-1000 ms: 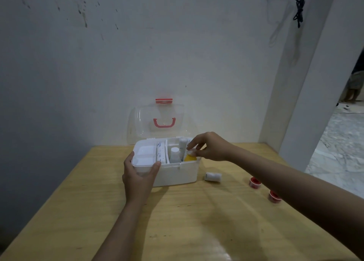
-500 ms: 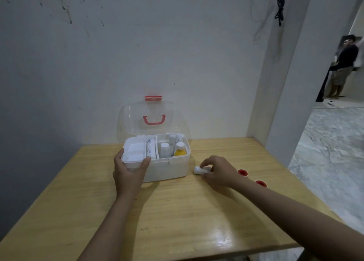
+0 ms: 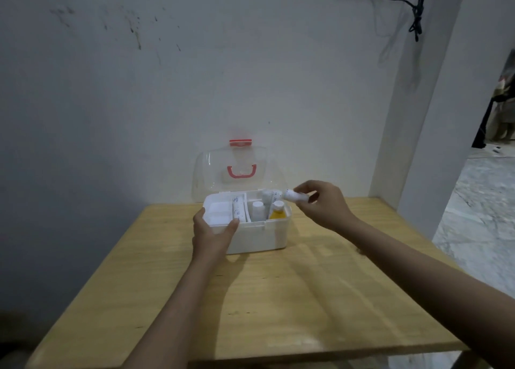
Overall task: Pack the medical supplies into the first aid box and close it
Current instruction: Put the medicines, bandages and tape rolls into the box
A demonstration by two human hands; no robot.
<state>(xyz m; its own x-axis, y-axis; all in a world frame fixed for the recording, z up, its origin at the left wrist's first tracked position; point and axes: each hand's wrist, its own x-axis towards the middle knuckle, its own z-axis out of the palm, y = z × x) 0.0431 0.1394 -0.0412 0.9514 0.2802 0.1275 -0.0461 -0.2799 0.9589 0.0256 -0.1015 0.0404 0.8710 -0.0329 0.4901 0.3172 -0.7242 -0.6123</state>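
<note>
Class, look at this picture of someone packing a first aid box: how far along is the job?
Done: a yellow bottle, a white bottle and rolls already stand in the box. In hand: the right hand holds a small white roll over the box's right edge, while the left hand steadies the front. Left: drop it in and shut the clear lid, which stands open.

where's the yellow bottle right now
In the head view, the yellow bottle stands upright in the right front of the open first aid box, beside a white bottle, just below the right hand.
</note>
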